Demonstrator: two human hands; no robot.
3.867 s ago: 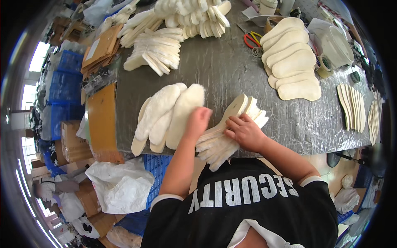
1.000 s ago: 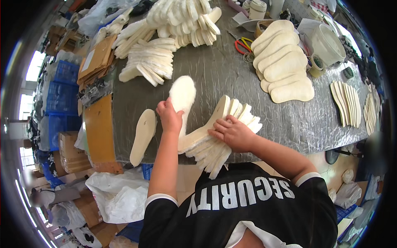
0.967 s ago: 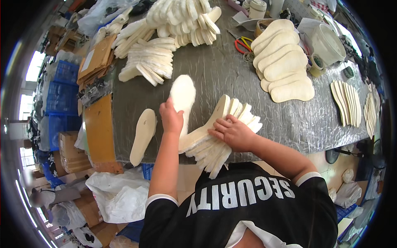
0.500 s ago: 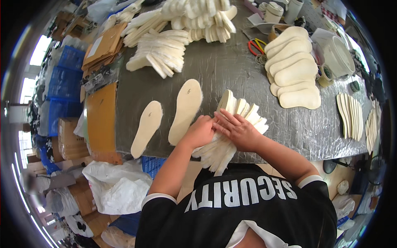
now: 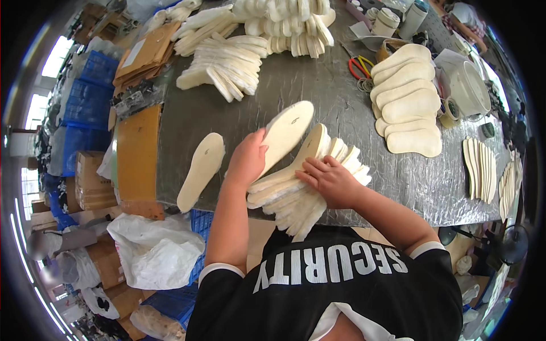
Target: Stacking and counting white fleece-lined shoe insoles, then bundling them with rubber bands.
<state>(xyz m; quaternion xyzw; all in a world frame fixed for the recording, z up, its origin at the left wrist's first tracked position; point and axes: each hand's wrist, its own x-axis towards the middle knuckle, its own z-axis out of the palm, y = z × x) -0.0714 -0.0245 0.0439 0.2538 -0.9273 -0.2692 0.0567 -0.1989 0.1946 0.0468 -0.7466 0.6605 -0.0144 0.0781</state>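
Observation:
My left hand [image 5: 248,160] is closed on the edge of a cream fleecy insole [image 5: 287,128], which it holds tilted over the table. Beside it, my right hand [image 5: 331,182] grips a fanned stack of insoles [image 5: 296,213] near its middle, fingers bent over the top pieces. The stack lies at the table's near edge, and the held insole runs close along its left side. A single insole [image 5: 201,167] lies flat farther left, with a small dark mark near its wide end.
Piles of fleecy insoles [image 5: 224,65] fill the far side of the dark table [image 5: 187,113]. To the right are overlapping insoles [image 5: 409,99], red-and-yellow-handled scissors [image 5: 359,68], a clear tub [image 5: 466,88] and thin insoles [image 5: 480,170]. A white plastic bag [image 5: 153,250] sits below left.
My left hand has left the stack, moved left and taken hold of the larger loose insole, lifting and tilting it rightward. My right hand has stayed on the stack.

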